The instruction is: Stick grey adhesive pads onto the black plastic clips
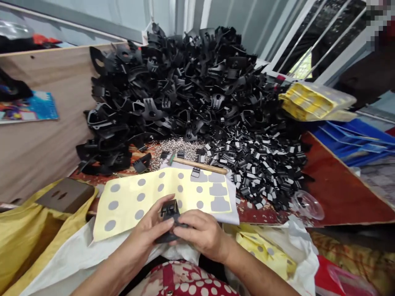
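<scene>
Your left fingers and thumb (153, 227) are closed round a black plastic part (169, 210); your right fingertips (184, 218) grip its right side (whether they also pinch a smaller piece, I can't tell). The part is above your lap, at the near edge of the yellow sheet (129, 201).

For this close handling, I'd let the left hand bear the part's weight and the right do the fine work—thumb opposite fingers, pressure square to the surface. Tilt the part so your fingers don't shade the slots, and ease off if it twists.

Beyond the sheet's dots lie the hammer (200, 163), shiny metal bits (177, 144) and small black clips (256, 164), with larger black parts (173, 86) heaped behind—best not to nudge them with your knuckles.
</scene>
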Motion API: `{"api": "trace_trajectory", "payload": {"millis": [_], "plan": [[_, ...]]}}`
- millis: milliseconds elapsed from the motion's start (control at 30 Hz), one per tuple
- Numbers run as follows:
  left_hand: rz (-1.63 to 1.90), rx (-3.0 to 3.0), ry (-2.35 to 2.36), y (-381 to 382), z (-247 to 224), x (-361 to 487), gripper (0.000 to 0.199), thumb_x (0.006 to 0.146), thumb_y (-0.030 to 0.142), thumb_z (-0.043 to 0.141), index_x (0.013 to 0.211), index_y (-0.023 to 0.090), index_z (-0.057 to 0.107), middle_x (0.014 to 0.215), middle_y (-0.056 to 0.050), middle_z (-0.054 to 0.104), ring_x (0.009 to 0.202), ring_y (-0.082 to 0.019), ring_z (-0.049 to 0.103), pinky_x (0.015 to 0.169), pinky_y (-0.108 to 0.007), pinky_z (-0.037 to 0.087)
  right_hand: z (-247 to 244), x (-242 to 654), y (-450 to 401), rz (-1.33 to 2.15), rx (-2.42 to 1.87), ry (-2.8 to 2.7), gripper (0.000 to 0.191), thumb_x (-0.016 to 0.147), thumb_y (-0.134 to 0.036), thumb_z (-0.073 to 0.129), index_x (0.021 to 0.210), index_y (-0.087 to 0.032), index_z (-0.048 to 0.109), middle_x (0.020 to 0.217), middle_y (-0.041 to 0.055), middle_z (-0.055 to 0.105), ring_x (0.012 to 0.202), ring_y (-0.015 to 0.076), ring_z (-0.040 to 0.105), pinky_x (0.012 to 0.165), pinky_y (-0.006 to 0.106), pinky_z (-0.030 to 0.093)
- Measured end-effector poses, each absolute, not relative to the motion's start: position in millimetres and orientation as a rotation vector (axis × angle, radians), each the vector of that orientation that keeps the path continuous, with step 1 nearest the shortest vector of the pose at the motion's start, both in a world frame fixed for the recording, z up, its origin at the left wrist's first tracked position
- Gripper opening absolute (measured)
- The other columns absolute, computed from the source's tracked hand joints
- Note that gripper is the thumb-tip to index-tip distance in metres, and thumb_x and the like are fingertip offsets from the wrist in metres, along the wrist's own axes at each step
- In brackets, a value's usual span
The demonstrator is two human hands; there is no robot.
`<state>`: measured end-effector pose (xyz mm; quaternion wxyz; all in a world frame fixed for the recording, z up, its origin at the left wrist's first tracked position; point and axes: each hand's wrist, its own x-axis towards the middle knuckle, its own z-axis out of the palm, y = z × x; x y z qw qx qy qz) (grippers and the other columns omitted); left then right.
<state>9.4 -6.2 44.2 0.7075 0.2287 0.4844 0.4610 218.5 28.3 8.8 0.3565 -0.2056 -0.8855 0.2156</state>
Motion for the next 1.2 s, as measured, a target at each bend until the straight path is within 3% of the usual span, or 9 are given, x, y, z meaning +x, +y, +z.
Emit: {"api": "trace_trajectory", "payload": {"millis": [133,233,333,500,700,800,900,1033,1200], "plan": [[1.106,0.470,1.117,29,69,42,0.061,0.067,0.023,0.089,0.122,0.028,0.063,0.094,-0.002,0.067,0.072,-0.018,0.067,0.057,-0.027,0.058,9,247,73,0.671,-0.976,-1.938,0.032,0.094,-0.008,0.050,0.108,-0.024,0.073,0.111,0.0076,0.075,0.106,0.0205,0.070,0.092,0.037,0.058],[0.972,0.502,0.983,25,98,51,0.059,0.071,0.029,0.087,0.125,0.027,0.063,0.079,-0.003,0.067,0.062,-0.022,0.068,0.048,-0.028,0.055,2,262,103,0.498,-1.254,-1.895,0.031,0.089,-0.006,0.054,0.109,-0.020,0.072,0.110,0.0098,0.074,0.106,0.0245,0.066,0.095,0.042,0.055],[0.909,0.643,0.927,20,116,53,0.065,0.074,0.037,0.087,0.133,0.033,0.060,0.072,0.000,0.063,0.055,-0.021,0.065,0.044,-0.029,0.055,-10,263,102,0.362,-1.208,-2.190,0.034,0.086,-0.008,0.065,0.117,-0.021,0.071,0.127,0.0112,0.071,0.121,0.0299,0.058,0.106,0.049,0.047],[1.121,0.706,1.204,51,95,49,0.059,0.067,0.027,0.088,0.121,0.027,0.064,0.087,0.000,0.067,0.069,-0.016,0.063,0.062,-0.031,0.062,-12,261,58,0.299,-1.229,-2.303,0.027,0.088,-0.018,0.074,0.114,-0.024,0.071,0.128,0.0111,0.069,0.116,0.0311,0.057,0.098,0.050,0.049],[0.828,0.721,1.172,71,71,59,0.042,0.070,0.018,0.076,0.110,0.022,0.062,0.084,-0.003,0.071,0.071,-0.017,0.065,0.069,-0.033,0.061,-7,269,59,0.442,-1.265,-2.182,0.021,0.085,-0.010,0.072,0.102,-0.021,0.067,0.120,0.0108,0.066,0.110,0.0276,0.060,0.096,0.043,0.050],[0.712,0.774,1.195,84,65,70,0.038,0.067,0.010,0.071,0.102,0.021,0.063,0.076,-0.002,0.071,0.058,-0.015,0.057,0.061,-0.037,0.062,-15,268,69,0.473,-1.220,-2.118,0.020,0.081,-0.007,0.073,0.092,-0.021,0.066,0.113,0.0085,0.068,0.107,0.0275,0.059,0.094,0.043,0.050],[0.744,0.806,1.243,114,61,71,0.035,0.063,0.003,0.068,0.094,0.018,0.065,0.068,-0.002,0.066,0.053,-0.015,0.055,0.049,-0.032,0.058,-24,268,71,0.486,-1.162,-2.048,0.018,0.080,-0.008,0.075,0.086,-0.022,0.065,0.110,0.0078,0.068,0.106,0.0270,0.058,0.093,0.043,0.049],[1.134,0.814,1.242,149,66,59,0.048,0.073,0.004,0.064,0.115,0.027,0.060,0.088,0.001,0.065,0.062,-0.010,0.057,0.060,-0.022,0.058,-27,270,69,0.494,-1.115,-2.026,0.018,0.080,-0.010,0.075,0.086,-0.023,0.064,0.109,0.0077,0.066,0.106,0.0261,0.060,0.094,0.042,0.050],[1.146,0.666,1.125,127,49,55,0.047,0.077,0.005,0.070,0.118,0.027,0.064,0.082,0.002,0.060,0.059,-0.011,0.058,0.060,-0.032,0.064,-20,262,69,0.552,-1.295,-1.969,0.027,0.077,-0.008,0.073,0.099,-0.020,0.064,0.122,0.0125,0.057,0.116,0.0285,0.057,0.100,0.044,0.049]]}}
